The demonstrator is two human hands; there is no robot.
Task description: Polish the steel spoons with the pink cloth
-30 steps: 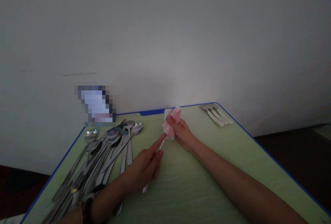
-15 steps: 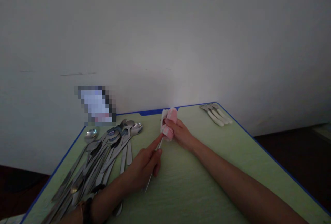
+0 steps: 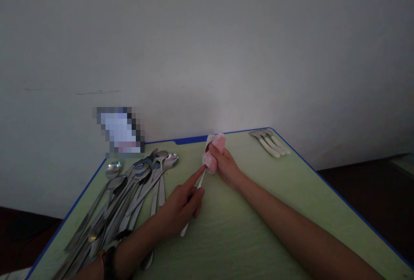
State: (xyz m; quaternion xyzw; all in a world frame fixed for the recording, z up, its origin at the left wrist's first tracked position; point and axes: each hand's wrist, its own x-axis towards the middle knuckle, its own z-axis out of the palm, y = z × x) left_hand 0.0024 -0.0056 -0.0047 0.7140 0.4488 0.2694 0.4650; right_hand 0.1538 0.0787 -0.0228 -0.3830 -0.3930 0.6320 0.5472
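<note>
My left hand [image 3: 181,204] pinches the handle of a white-handled utensil [image 3: 194,206], index finger stretched along it toward the far end. My right hand [image 3: 226,165] is closed round a pink and white cloth [image 3: 213,152] that is wrapped over the utensil's head, so the head is hidden. Both hands rest over the middle of the green table [image 3: 246,237].
A pile of several long metal spoons [image 3: 129,193] lies at the left of the table. A few white-handled forks [image 3: 270,142] lie side by side at the far right corner. A blurred-out object [image 3: 119,131] stands at the back left against the white wall.
The cloth in my right hand has shifted slightly over the utensil's head, and my left hand has turned the handle a little; both stay in the same place.
</note>
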